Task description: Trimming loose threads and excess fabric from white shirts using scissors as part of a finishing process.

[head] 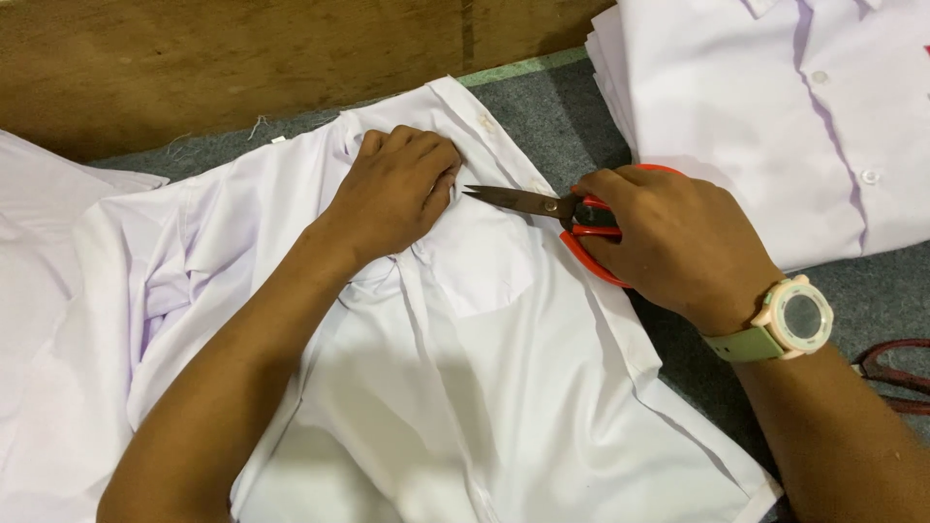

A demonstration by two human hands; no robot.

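A white shirt lies spread on a grey surface, its chest pocket facing up. My left hand presses down on the shirt near the collar, fingers curled into the fabric. My right hand holds red-handled scissors; the dark blades point left toward my left hand, and their tip is just above the pocket. A watch with a green strap is on my right wrist.
A stack of folded white shirts with buttons sits at the upper right. A wooden board runs along the back. More white cloth lies at the left. Part of a dark red object shows at the right edge.
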